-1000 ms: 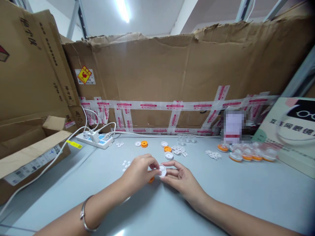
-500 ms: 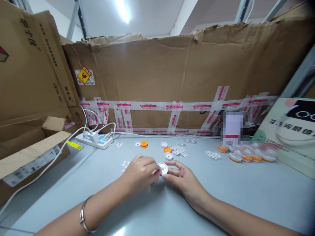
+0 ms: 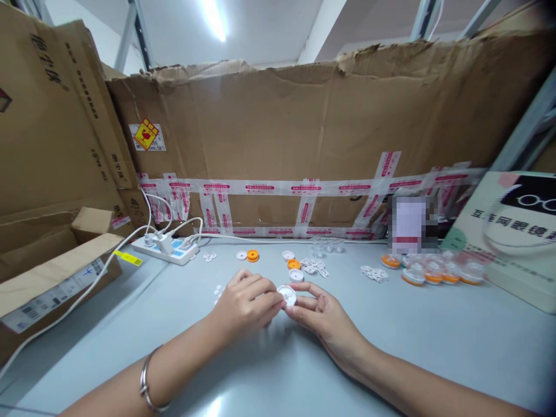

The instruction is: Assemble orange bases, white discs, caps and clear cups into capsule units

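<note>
Both my hands meet at the middle of the grey table (image 3: 434,347). My left hand (image 3: 245,304) is closed, its fingertips pinching a small round white cap (image 3: 287,295). My right hand (image 3: 319,315) holds the same cap from the right with thumb and fingers curled round it. A silver bracelet (image 3: 147,379) sits on my left wrist. Just beyond the hands lie loose white caps (image 3: 296,275), orange rings (image 3: 252,255) and small white discs (image 3: 218,289).
A white power strip (image 3: 167,249) with plugged cables lies at the back left, beside an open cardboard box (image 3: 47,272). A taped cardboard wall (image 3: 304,150) closes the back. Several clear cups with orange bases (image 3: 434,271) stand at the right, next to a printed box (image 3: 512,231).
The orange piece seen under my left hand a second ago is hidden now. Both hands have closed tighter on the white cap and shifted slightly away from me.
</note>
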